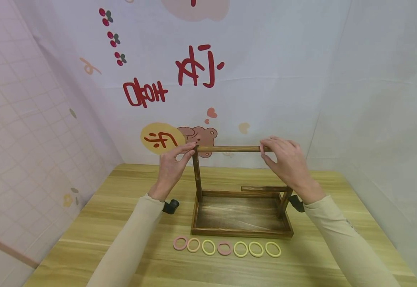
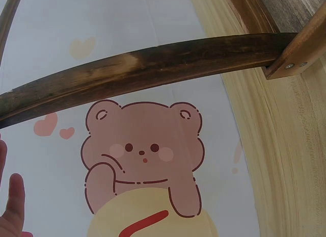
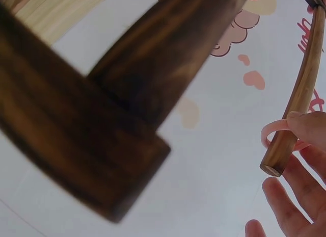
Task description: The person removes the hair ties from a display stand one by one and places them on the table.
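Observation:
A dark wooden rack (image 1: 242, 232) with a tray base stands on the table. Its top bar (image 1: 230, 149) runs right from the left post. My left hand (image 1: 172, 167) holds the rack where post and bar meet, thumb below and fingers above; in the left wrist view only some fingertips (image 2: 16, 193) show. At the bar's free end, my right hand (image 1: 285, 161) pinches a pink ring (image 3: 275, 126) between thumb and fingers. The ring encircles the bar close to its tip, seen in the right wrist view. Part of it is hidden by the fingers.
A shorter lower bar (image 1: 262, 189) juts left from the right post (image 1: 284, 203). Several rings lie in a row before the tray, among them a pink ring (image 1: 180, 242), a peach ring (image 1: 193, 239) and a yellow ring (image 1: 208, 241). A printed cloth (image 1: 266, 99) hangs behind.

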Action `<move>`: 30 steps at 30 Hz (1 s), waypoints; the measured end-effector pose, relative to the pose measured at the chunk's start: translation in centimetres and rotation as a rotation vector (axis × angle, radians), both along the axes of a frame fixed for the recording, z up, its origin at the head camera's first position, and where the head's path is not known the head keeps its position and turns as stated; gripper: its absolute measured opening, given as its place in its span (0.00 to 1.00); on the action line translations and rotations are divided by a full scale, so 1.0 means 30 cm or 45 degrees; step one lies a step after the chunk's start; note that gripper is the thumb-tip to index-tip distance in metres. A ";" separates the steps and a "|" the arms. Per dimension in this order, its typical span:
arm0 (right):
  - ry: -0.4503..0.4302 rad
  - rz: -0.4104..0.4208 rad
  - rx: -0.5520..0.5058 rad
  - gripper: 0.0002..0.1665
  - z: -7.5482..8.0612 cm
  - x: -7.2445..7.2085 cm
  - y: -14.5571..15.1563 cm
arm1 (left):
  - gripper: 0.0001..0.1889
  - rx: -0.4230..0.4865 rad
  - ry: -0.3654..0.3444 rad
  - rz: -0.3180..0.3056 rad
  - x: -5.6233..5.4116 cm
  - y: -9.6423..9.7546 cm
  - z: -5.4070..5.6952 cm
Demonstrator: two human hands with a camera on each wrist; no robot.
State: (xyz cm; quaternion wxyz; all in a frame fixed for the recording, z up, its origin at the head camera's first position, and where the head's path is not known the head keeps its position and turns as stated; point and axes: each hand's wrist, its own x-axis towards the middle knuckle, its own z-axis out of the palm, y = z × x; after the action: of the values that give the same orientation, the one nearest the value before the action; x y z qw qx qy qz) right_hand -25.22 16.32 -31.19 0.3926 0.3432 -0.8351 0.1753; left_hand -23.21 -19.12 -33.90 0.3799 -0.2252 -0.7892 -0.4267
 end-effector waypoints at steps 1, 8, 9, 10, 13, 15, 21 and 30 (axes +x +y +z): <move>0.001 0.000 -0.002 0.18 -0.001 0.000 0.001 | 0.12 0.002 -0.001 0.000 0.000 0.000 0.000; 0.003 -0.003 -0.007 0.19 -0.004 0.002 0.012 | 0.13 0.005 -0.021 0.014 0.007 -0.001 0.003; 0.002 -0.004 -0.006 0.19 -0.004 0.002 0.013 | 0.13 0.004 -0.019 0.015 0.007 -0.001 0.003; 0.003 -0.004 -0.006 0.19 -0.004 0.003 0.015 | 0.13 0.003 -0.017 0.015 0.007 -0.001 0.004; 0.001 -0.006 0.003 0.19 -0.003 0.003 0.020 | 0.13 0.007 -0.009 0.009 0.007 0.000 0.004; -0.001 -0.008 0.007 0.19 -0.001 0.003 0.022 | 0.13 0.007 -0.004 0.009 0.007 0.000 0.005; -0.006 -0.019 0.010 0.18 0.001 0.003 0.032 | 0.13 -0.002 0.011 0.016 0.007 0.000 0.005; -0.011 -0.054 -0.001 0.18 -0.002 0.002 0.063 | 0.13 0.006 0.004 -0.004 0.003 -0.001 0.003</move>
State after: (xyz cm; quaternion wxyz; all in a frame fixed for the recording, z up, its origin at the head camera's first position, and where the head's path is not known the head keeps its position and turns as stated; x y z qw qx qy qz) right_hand -25.16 18.21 -31.26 0.3928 0.3245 -0.8438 0.1687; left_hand -23.11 -19.15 -33.80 0.3810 -0.2262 -0.7872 -0.4290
